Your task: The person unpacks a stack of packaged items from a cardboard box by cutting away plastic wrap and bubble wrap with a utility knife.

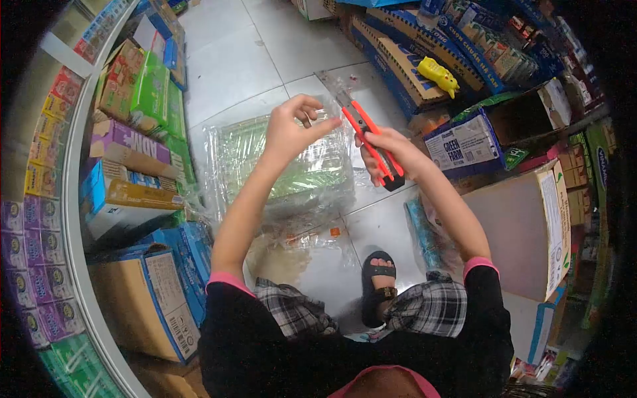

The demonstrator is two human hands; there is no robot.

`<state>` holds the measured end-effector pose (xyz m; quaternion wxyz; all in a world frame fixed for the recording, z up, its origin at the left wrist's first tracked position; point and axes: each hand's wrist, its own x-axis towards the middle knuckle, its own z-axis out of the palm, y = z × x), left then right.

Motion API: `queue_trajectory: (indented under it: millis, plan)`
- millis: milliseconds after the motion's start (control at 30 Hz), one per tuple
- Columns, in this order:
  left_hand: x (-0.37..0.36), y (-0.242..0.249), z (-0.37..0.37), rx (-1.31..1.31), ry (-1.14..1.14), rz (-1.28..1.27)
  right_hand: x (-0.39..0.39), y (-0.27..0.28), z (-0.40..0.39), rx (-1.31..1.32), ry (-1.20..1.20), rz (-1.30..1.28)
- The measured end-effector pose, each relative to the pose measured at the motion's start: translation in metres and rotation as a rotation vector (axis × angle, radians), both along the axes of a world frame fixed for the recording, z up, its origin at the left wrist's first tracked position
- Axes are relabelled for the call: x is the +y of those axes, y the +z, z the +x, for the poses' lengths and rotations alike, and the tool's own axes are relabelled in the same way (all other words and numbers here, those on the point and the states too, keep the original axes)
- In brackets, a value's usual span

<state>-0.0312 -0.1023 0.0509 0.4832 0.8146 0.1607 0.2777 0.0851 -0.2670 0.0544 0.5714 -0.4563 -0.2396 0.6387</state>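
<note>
The right hand (391, 156) is closed around a red and black knife (379, 151), which slants up and left, its front end by the other hand. The left hand (296, 126) is open, thumb stretched toward the knife and set apart from the curled fingers; whether the thumb touches it, I cannot tell. Below the hands, the pack (285, 189), green under clear plastic, lies flat on the tile floor (222, 36). Just nearer the body, 2 orange bits (335, 232) show on loose clear plastic (312, 242). 1 foot in a black sandal (379, 270) stands near them, with a blue wrap (419, 229) to its right. Cartons (136, 292) line the left side. On the right are a Green Farm box (463, 142), a large carton (514, 225) and, farther off, a yellow toy (438, 75) on a blue-edged box (401, 63).
</note>
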Motion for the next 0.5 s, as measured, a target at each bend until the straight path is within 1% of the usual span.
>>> queue_trajectory:
  millis: [67, 100, 133, 200, 233, 300, 433, 500]
  plan:
    - [-0.003, 0.006, -0.006, -0.178, 0.025, -0.065, 0.0, 0.009, -0.007, -0.02, -0.003, 0.003]
    - [-0.006, 0.013, -0.008, -0.183, 0.098, 0.028, 0.001, 0.011, -0.011, -0.034, 0.022, 0.0]
    - [-0.005, 0.012, -0.01, -0.177, 0.106, 0.024, 0.002, 0.012, -0.013, -0.05, 0.05, -0.002]
    - [-0.002, 0.009, -0.013, -0.136, 0.19, 0.151, 0.006, 0.011, -0.019, -0.054, 0.07, -0.01]
    - [0.0, 0.007, -0.016, -0.134, 0.197, 0.148, 0.008, 0.01, -0.021, -0.063, 0.082, -0.012]
    - [0.005, 0.007, -0.022, -0.225, 0.189, 0.122, 0.011, 0.01, -0.024, -0.053, 0.111, -0.003]
    - [0.008, 0.015, -0.036, -0.229, 0.199, 0.078, 0.017, 0.008, -0.028, -0.047, 0.143, 0.01]
    - [0.014, 0.017, -0.044, -0.257, 0.241, 0.051, 0.018, 0.008, -0.03, -0.048, 0.15, 0.023]
